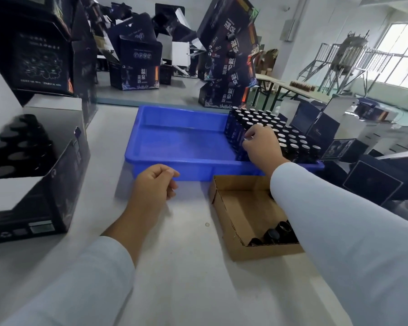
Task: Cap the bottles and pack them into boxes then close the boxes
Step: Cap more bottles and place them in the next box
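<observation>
A blue plastic tray [174, 142] lies on the table, its right half packed with several dark uncapped bottles [283, 135]. My right hand [260, 147] reaches into the tray and grips the top of a bottle at the near left edge of that group. My left hand [153, 184] hovers just in front of the tray with fingers loosely curled, holding nothing. A shallow brown cardboard tray [231, 208] on the right holds a few black caps [273, 234], partly hidden by my right sleeve. An open dark box [45, 184] at the left holds several capped bottles [17, 147].
Stacks of dark printed boxes [137, 64] crowd the back of the table, and a tall leaning stack [231, 50] stands behind the tray. More open boxes [316, 123] lie to the right. Metal racks [353, 57] stand by the window.
</observation>
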